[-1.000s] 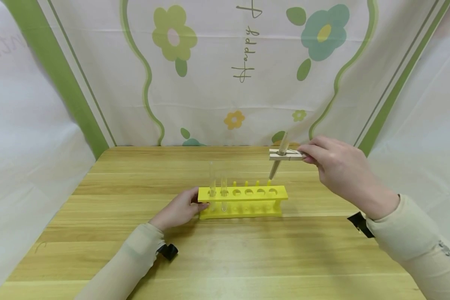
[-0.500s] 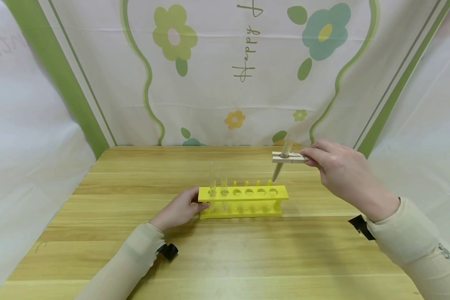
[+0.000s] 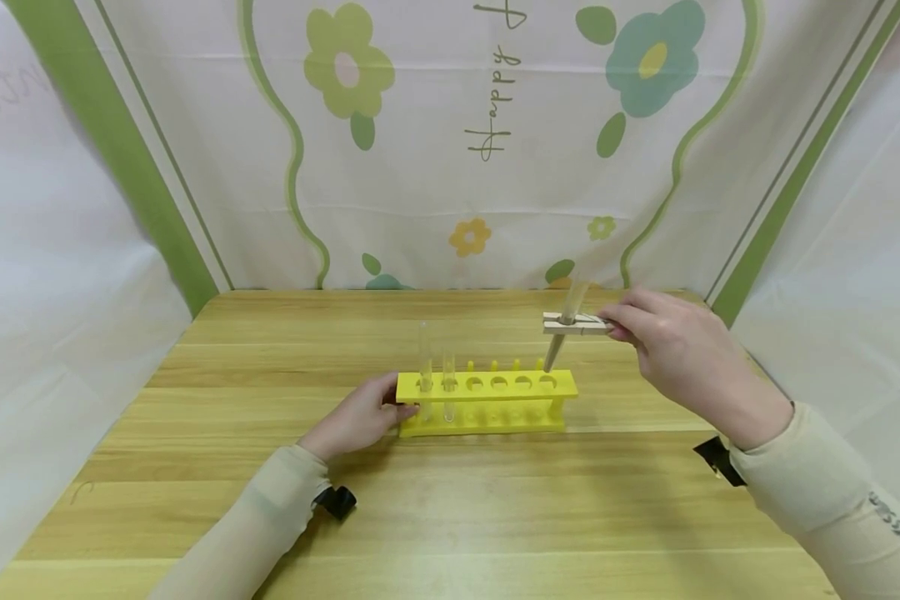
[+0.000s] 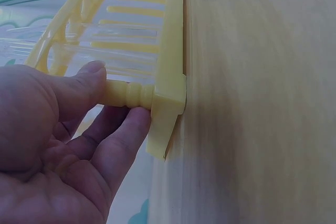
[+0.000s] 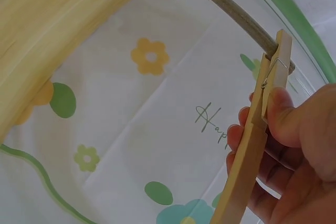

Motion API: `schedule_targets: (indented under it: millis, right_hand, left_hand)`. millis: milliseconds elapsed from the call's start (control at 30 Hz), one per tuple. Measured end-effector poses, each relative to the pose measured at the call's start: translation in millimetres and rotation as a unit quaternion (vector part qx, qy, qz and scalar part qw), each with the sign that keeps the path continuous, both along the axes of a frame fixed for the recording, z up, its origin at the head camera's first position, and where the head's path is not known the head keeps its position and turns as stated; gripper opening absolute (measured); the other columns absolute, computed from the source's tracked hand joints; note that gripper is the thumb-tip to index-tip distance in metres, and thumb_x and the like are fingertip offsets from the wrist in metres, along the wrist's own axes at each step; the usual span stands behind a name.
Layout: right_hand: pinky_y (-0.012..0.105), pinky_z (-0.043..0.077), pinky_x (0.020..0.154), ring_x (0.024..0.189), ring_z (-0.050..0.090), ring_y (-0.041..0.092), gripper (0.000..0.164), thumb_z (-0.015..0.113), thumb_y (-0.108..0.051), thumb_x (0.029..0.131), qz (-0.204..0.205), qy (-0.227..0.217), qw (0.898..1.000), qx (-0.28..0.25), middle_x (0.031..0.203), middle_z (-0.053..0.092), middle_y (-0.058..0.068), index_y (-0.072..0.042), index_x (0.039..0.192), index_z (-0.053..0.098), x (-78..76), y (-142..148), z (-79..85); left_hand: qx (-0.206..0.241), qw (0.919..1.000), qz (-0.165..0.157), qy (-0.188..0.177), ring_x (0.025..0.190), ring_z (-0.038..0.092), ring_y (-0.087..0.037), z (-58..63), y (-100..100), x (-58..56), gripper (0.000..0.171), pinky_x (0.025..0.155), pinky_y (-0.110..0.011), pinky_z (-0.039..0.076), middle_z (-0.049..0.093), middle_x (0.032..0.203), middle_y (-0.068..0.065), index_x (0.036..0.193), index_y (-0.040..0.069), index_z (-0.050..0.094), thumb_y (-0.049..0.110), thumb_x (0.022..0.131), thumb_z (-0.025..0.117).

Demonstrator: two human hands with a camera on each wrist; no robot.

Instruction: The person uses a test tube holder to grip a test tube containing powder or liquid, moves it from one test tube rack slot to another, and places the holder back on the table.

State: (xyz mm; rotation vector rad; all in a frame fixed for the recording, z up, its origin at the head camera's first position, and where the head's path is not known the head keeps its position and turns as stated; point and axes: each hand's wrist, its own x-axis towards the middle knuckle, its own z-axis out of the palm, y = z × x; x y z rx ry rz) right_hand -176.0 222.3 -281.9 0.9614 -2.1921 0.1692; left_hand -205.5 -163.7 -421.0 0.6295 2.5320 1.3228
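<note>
A yellow test tube rack (image 3: 487,387) stands upright on the table. My left hand (image 3: 360,418) grips its left end post, thumb and fingers around it in the left wrist view. Two clear test tubes, one of them the tall tube (image 3: 423,354), stand in the rack's two leftmost holes. My right hand (image 3: 675,350) pinches a wooden test tube clamp (image 5: 257,124). The clamp holds a tilted test tube (image 5: 233,11) whose lower part is filled with something grey-brown. In the head view that tube's bottom is right over the rack's rightmost hole; whether it has entered cannot be told.
The wooden table (image 3: 457,500) extends around the rack. Short yellow pegs (image 3: 493,365) rise along the rack's rear. A printed cloth (image 3: 420,167) with flowers hangs behind the table, and white cloth hangs at both sides.
My right hand has lowered the clamp and its tube, with a slight shift right at first, bringing the tube's bottom down to the rack's right end. The left hand and rack stay put.
</note>
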Motion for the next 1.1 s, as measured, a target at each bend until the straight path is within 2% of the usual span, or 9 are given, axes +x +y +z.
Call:
schedule_targets:
  millis: [400, 1100]
  right_hand:
    - [0.038, 0.047, 0.049, 0.062, 0.061, 0.02, 0.023, 0.081, -0.002, 0.078, -0.017, -0.007, 1.0, 0.002, 0.088, 0.065, -0.001, -0.008, 0.099, 0.075, -1.6, 0.9, -6.8]
    - [0.035, 0.045, 0.049, 0.062, 0.058, 0.016, 0.02, 0.08, -0.001, 0.078, -0.019, -0.037, 0.999, 0.007, 0.083, 0.063, -0.001, -0.008, 0.097, 0.075, -6.3, 2.3, -20.4]
  left_hand:
    - [0.001, 1.0, 0.003, -0.002, 0.105, 0.06, -0.013, 0.7, 1.2, -1.1, 0.028, 0.09, -0.039, 0.048, 0.065, 0.116, 0.006, 0.126, 0.019, 0.061, 0.015, 0.099, 0.063]
    - [0.0, 1.0, 0.006, -0.003, 0.107, 0.06, -0.013, -0.4, 1.2, -1.4, 0.028, 0.091, -0.039, 0.049, 0.066, 0.116, 0.005, 0.126, 0.018, 0.061, 0.015, 0.098, 0.064]
